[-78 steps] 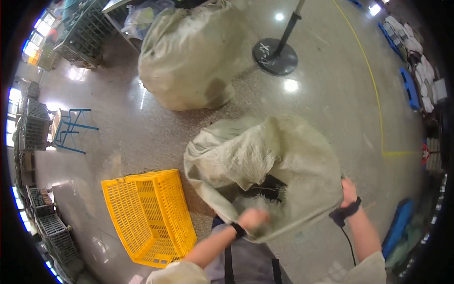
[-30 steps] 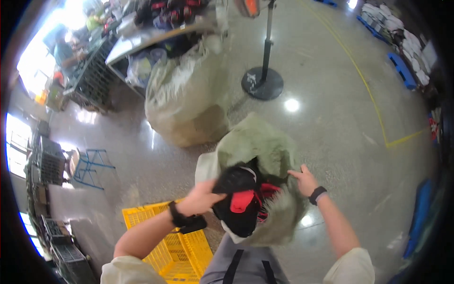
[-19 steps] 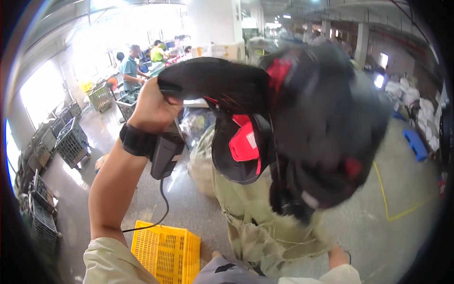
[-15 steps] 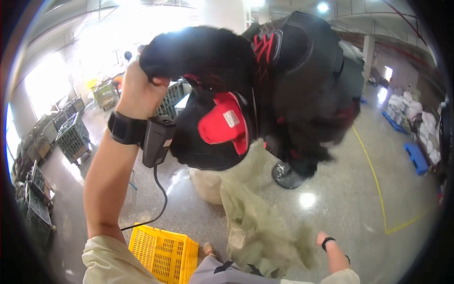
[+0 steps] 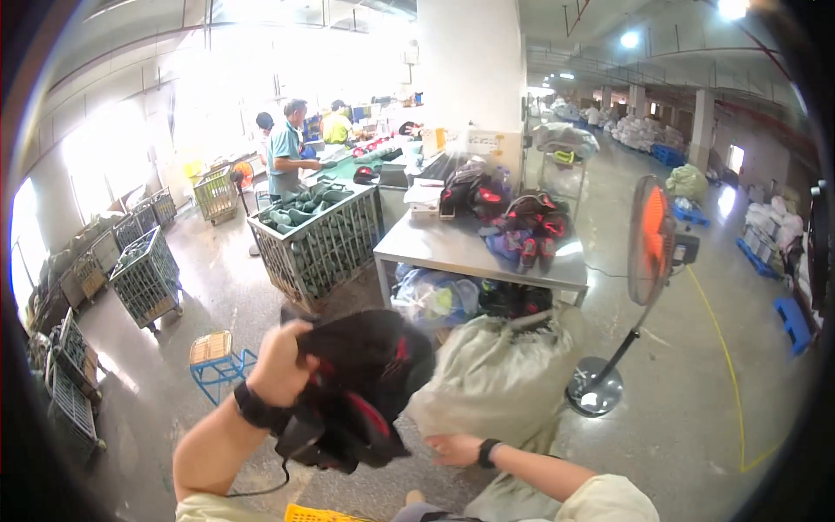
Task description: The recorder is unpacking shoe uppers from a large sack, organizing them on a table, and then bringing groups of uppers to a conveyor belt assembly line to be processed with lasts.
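Observation:
My left hand (image 5: pixel 283 365) is closed around a floppy bundle of black shoe uppers (image 5: pixel 365 357) with red lining, held up in front of me. The bundle is somewhat blurred by motion. My right hand (image 5: pixel 461 450) is low in the middle, in front of a large pale sack (image 5: pixel 500 374), its fingers loosely stretched to the left; nothing shows in it. Whether it touches the sack is unclear. Each wrist has a dark strap. Part of a yellow crate (image 5: pixel 322 514) shows at the lower edge.
Beyond the sack stands a metal table (image 5: pixel 426 247) with black and red uppers on it. A standing fan (image 5: pixel 652 244) is to its right. A blue-legged stool (image 5: pixel 213 352) and wheeled cage carts (image 5: pixel 326 252) stand left. A person in blue (image 5: pixel 287 152) works at a bench behind.
The bundle of uppers has come down from high before me, uncovering the table, fan and carts. My right hand has moved left from the lower right to the sack.

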Demonstrator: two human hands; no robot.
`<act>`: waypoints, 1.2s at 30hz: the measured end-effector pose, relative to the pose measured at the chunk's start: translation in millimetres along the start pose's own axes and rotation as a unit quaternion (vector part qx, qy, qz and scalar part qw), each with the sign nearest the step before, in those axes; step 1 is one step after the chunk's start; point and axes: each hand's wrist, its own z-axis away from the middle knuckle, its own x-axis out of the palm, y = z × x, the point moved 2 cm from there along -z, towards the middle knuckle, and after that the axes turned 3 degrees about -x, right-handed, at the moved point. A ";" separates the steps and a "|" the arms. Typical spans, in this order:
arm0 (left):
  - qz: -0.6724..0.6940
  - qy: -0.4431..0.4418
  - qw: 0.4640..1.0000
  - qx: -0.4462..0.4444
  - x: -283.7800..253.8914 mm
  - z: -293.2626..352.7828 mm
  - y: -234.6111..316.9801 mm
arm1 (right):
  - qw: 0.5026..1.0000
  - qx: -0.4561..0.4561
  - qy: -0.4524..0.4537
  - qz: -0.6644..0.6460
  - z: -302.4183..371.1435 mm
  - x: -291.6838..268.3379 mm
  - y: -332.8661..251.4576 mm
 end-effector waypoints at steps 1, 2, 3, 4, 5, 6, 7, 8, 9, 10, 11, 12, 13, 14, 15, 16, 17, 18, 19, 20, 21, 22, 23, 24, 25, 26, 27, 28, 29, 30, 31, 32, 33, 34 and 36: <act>-0.039 0.053 0.998 -0.005 -18.6 -17.5 -9.3 | 0.998 -0.003 -0.068 0.019 -33.4 8.4 -4.6; 0.021 0.094 0.994 -0.042 -19.9 -23.1 1.4 | 0.990 -0.003 -0.133 0.037 -61.0 14.9 -4.8; 0.084 0.138 0.984 -0.077 -19.2 -23.7 14.6 | 0.990 -0.002 -0.137 0.029 -84.3 17.4 -4.0; 0.085 0.139 0.983 -0.083 -25.8 -39.8 23.6 | 0.987 0.006 -0.158 -0.030 -105.6 18.1 -2.9; 0.129 0.162 0.974 -0.093 -35.4 -55.7 30.5 | 0.979 0.011 -0.181 -0.090 -125.2 20.7 1.7; 0.172 0.192 0.961 -0.100 -46.3 -70.9 36.6 | 0.975 0.016 -0.186 -0.117 -146.0 22.4 8.6; 0.172 0.203 0.959 -0.100 -53.5 -87.7 39.0 | 0.973 0.010 -0.196 -0.119 -165.5 35.8 24.9; -0.051 0.164 0.985 0.033 -53.1 -103.9 50.2 | 0.967 0.039 -0.204 -0.151 -185.5 50.6 45.2; -0.273 0.115 0.942 0.159 -50.1 -121.7 59.1 | 0.958 0.068 -0.213 -0.180 -208.9 41.3 43.5; -0.258 0.104 0.945 0.174 -45.7 -140.9 68.3 | 0.916 0.170 -0.273 -0.240 -225.5 33.2 44.1; -0.244 0.085 0.947 0.192 -32.2 -167.3 80.6 | 0.918 0.165 -0.271 -0.238 -247.0 28.5 57.1; -0.051 0.059 0.989 0.129 -22.9 -197.4 85.0 | 0.798 0.247 -0.223 -0.503 -265.4 33.4 74.0; 0.142 0.027 0.988 0.060 -9.9 -225.2 90.3 | 0.601 0.303 -0.153 -0.723 -283.4 37.6 90.7; 0.135 0.017 0.989 0.061 9.9 -247.3 102.6 | 0.470 0.130 -0.178 -0.855 -304.0 31.2 119.7; 0.226 -0.010 0.974 0.024 22.9 -264.7 112.5 | 0.415 -0.003 -0.142 -0.899 -313.5 -8.7 105.7; 0.313 -0.041 0.949 -0.019 35.0 -280.7 118.4 | 0.408 -0.012 -0.135 -0.903 -329.8 -15.2 112.9; 0.305 -0.051 0.950 -0.030 40.1 -303.2 117.6 | 0.443 -0.022 -0.067 -0.894 -345.2 -26.1 123.6; 0.325 -0.091 0.941 -0.039 45.0 -327.8 118.9 | 0.474 -0.033 0.006 -0.880 -362.0 -41.6 132.2; 0.345 -0.129 0.928 -0.050 49.3 -353.3 119.5 | 0.500 -0.039 0.081 -0.861 -377.8 -57.5 141.0; 0.344 -0.207 0.914 -0.056 52.7 -376.3 124.0 | 0.519 -0.043 0.158 -0.839 -394.3 -71.5 142.6; 0.340 -0.223 0.911 -0.072 65.9 -400.9 134.1 | 0.540 -0.043 0.236 -0.807 -406.3 -94.6 151.0; 0.359 -0.266 0.889 -0.095 82.5 -422.5 149.1 | 0.556 -0.037 0.312 -0.770 -417.0 -116.8 159.6; 0.382 -0.287 0.872 -0.105 84.6 -444.1 159.8 | 0.576 -0.024 0.361 -0.733 -416.1 -156.5 172.0; 0.326 -0.252 0.911 0.027 78.9 -471.6 163.3 | 0.594 -0.008 0.414 -0.689 -393.0 -225.0 192.1; 0.413 -0.313 0.855 -0.040 75.4 -509.3 170.6 | 0.603 0.014 0.481 -0.636 -360.9 -297.0 210.6; 0.436 -0.280 0.854 -0.038 69.9 -546.1 171.9 | 0.608 0.036 0.537 -0.583 -342.3 -371.1 227.2; 0.459 -0.249 0.852 -0.035 59.5 -583.7 171.8 | 0.612 0.058 0.591 -0.522 -315.2 -395.8 244.0; 0.484 -0.233 0.842 -0.060 45.4 -621.9 163.5 | 0.611 0.077 0.640 -0.459 -291.5 -442.9 260.2; 0.505 -0.211 0.833 -0.081 27.3 -661.2 151.8 | 0.609 0.095 0.680 -0.396 -300.9 -450.3 266.8; 0.514 -0.198 0.827 -0.114 17.2 -695.3 135.8 | 0.551 0.141 0.714 -0.409 -270.3 -465.9 305.7; 0.519 -0.176 0.824 -0.142 2.5 -726.9 116.6 | 0.609 0.145 0.698 -0.349 -266.5 -492.9 292.2; 0.514 -0.177 0.825 -0.154 -5.8 -761.3 91.5 | 0.631 0.229 0.696 -0.255 -280.2 -524.2 266.0; 0.515 -0.177 0.821 -0.173 -3.2 -788.1 64.7 | 0.666 0.233 0.691 -0.158 -280.9 -546.2 266.1; 0.518 -0.199 0.805 -0.209 -6.6 -821.4 32.8 | 0.673 0.227 0.698 -0.090 -281.8 -563.1 281.4; 0.457 -0.171 0.835 -0.255 -2.2 -872.6 -25.8 | 0.675 0.447 0.584 0.070 -278.7 -593.9 329.0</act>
